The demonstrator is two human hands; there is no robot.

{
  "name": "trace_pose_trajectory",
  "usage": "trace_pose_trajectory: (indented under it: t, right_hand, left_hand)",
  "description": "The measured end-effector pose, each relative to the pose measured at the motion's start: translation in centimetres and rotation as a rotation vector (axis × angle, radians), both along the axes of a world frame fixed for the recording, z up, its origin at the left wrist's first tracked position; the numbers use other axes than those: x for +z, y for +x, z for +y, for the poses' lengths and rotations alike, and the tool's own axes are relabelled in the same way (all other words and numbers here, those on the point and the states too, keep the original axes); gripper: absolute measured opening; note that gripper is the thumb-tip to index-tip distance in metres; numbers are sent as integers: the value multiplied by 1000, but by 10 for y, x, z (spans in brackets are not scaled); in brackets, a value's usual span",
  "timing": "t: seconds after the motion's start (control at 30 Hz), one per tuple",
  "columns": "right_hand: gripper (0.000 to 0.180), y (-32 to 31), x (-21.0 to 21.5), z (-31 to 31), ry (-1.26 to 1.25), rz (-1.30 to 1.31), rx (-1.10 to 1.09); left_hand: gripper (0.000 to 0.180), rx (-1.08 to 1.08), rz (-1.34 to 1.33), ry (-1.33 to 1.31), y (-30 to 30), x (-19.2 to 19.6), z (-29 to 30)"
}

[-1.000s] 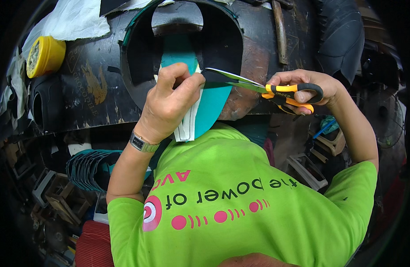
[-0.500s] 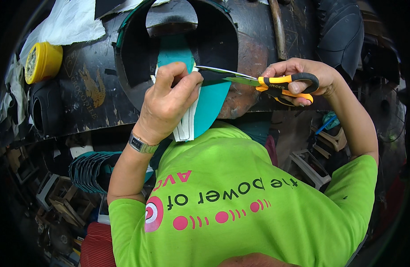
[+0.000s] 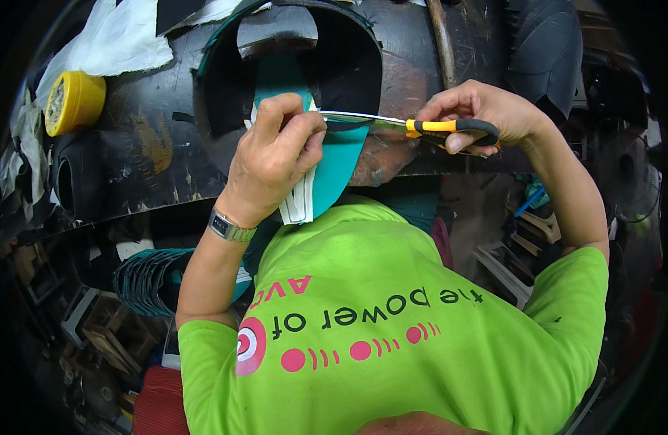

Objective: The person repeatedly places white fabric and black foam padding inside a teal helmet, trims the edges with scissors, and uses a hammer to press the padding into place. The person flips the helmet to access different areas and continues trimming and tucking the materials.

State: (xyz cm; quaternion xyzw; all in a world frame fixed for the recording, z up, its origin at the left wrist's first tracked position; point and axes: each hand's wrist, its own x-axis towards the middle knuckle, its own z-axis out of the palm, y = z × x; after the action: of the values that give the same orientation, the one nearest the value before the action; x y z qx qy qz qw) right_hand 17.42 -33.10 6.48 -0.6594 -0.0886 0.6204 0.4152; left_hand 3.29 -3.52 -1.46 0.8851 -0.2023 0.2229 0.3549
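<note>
The scissors (image 3: pixel 421 127) have swung level and closed into the teal sheet (image 3: pixel 341 163); left hand (image 3: pixel 272 156) clamps it steady at centre frame, right hand (image 3: pixel 486 112) grips the handles.

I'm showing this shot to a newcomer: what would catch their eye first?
Mid-frame, the left hand pinches a teal sheet with white backing while the right hand works orange-and-black scissors into its edge. A bright lime-green shirt fills the lower half, and a yellow tub sits upper left.
</note>
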Motion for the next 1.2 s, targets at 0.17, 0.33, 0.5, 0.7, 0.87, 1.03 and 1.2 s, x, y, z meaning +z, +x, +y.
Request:
trace_pose_trajectory:
  t: [0.17,0.33,0.5,0.7,0.87,1.03,1.2]
  right_hand:
    - [53,-21,5,1,9,-293,132]
    - [68,-58,5,-17,156,-538,7]
    - [92,-101,-19,3,380,-503,-724]
    - [70,-118,-49,52,603,-381,-983]
    - [69,-110,-44,42,719,-514,-1075]
    - [65,-105,-41,34,619,-529,-1009]
    - [70,-117,-50,56,517,-682,-941]
  left_hand:
    - [20,-183,34,-40,-9,15,-3]
    - [28,-352,156,40,-30,52,-18]
    - [16,-327,-8,342,4,113,12]
    - [24,-434,-415,689,84,107,9]
    - [13,-452,-213,209,66,126,-9]
    - [14,-798,51,407,-6,82,-59]
    - [16,-855,318,369,-42,44,-67]
